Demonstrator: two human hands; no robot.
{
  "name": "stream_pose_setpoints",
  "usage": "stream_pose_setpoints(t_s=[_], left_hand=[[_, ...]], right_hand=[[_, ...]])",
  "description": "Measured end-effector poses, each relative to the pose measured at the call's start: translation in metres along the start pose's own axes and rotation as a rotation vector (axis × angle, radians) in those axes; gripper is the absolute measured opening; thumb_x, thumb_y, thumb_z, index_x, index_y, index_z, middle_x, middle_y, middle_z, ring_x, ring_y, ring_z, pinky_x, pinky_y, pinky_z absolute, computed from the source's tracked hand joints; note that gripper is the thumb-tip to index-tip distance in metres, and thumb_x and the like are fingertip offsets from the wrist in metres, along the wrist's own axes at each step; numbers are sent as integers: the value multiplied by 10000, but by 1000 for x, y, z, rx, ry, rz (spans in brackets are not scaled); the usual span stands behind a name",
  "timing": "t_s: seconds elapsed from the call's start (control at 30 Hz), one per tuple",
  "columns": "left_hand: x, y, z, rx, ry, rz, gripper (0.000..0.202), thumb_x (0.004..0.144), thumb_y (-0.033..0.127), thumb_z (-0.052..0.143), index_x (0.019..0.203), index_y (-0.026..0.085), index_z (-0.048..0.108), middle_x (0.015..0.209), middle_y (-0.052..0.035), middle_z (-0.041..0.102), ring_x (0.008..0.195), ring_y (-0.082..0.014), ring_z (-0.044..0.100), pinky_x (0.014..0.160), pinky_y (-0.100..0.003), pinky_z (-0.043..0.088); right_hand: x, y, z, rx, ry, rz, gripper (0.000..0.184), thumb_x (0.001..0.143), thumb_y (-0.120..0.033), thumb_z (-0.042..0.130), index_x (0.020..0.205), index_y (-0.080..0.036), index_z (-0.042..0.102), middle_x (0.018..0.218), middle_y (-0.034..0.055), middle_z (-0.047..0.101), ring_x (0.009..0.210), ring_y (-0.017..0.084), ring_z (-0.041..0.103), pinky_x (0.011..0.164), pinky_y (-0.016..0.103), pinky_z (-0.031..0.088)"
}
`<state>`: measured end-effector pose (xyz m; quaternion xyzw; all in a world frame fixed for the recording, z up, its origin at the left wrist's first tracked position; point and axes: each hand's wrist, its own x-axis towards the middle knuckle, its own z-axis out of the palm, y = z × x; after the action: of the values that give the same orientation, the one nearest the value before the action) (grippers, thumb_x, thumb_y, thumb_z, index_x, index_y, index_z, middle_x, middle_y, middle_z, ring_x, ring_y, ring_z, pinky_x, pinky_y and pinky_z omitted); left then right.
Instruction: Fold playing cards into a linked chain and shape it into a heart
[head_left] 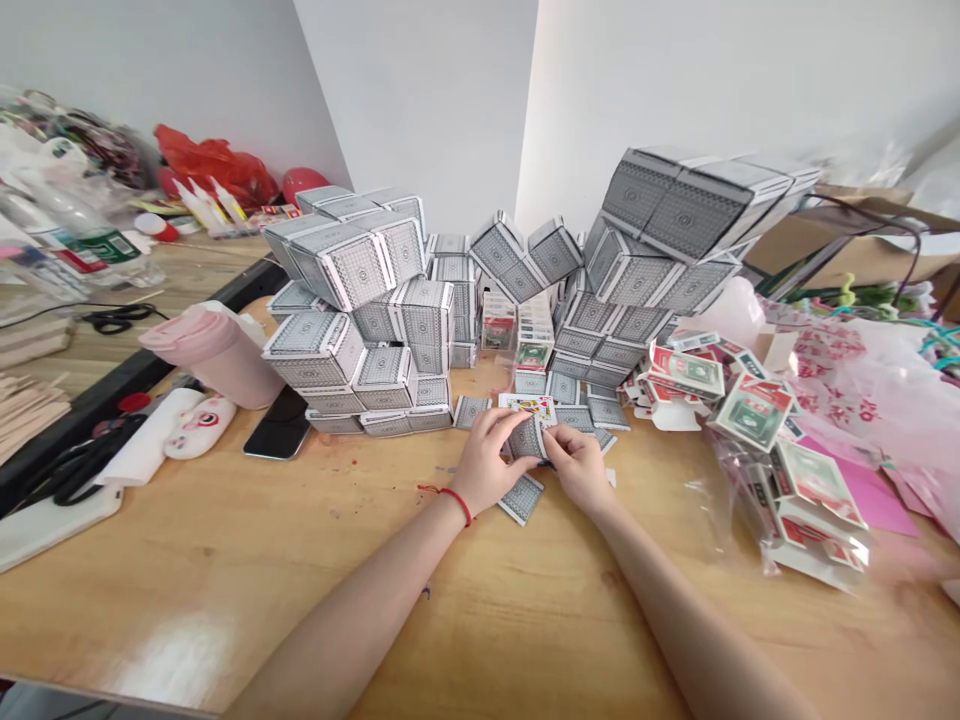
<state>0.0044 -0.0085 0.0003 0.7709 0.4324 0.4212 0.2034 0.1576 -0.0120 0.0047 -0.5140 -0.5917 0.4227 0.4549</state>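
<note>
Between my two hands is a playing card (526, 438) with a grey patterned back; whether it is one card or several, I cannot tell. My left hand (491, 458), with a red string bracelet at the wrist, grips its left side between thumb and fingers. My right hand (579, 465) pinches its right edge. Just below, a loose card (523, 498) lies back up on the table. Face-up cards (538, 406) show behind my fingers, partly hidden. More back-up cards (573, 418) lie to the right of them.
Stacks of card-covered blocks (345, 262) rise at left, and more blocks (660, 220) at right. Opened card boxes (754, 412) pile up on the right beside plastic bags (847, 360). A phone (277, 425), a pink roll (214, 350) and black scissors (97, 455) lie on the left.
</note>
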Motion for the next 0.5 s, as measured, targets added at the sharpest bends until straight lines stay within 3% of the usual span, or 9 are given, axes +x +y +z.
stream_pose_setpoints(t_s=[0.23, 0.37, 0.5], left_hand=[[0, 1, -1, -15, -27, 0, 534, 658, 256, 673, 1150, 242, 466, 1108, -76, 484, 1058, -233, 462, 903, -414, 402], [1, 3, 0, -21, -19, -24, 529, 665, 265, 667, 1150, 244, 456, 1116, -72, 482, 1061, -231, 462, 901, -410, 405], [1, 5, 0, -17, 33, -51, 495, 662, 200, 659, 1118, 226, 466, 1107, -69, 486, 1071, -226, 453, 921, -406, 388]], right_hand=[[-1, 6, 2, -46, 48, 25, 306, 750, -435, 506, 623, -159, 543, 540, 1, 487, 509, 112, 418, 461, 220, 343], [-3, 2, 3, -13, 92, 38, 339, 772, -462, 467, 613, -170, 535, 508, -16, 432, 474, 106, 384, 434, 218, 313], [-6, 0, 4, 5, 60, 23, 278, 750, -440, 513, 753, -174, 595, 526, -27, 431, 460, 103, 370, 436, 221, 303]])
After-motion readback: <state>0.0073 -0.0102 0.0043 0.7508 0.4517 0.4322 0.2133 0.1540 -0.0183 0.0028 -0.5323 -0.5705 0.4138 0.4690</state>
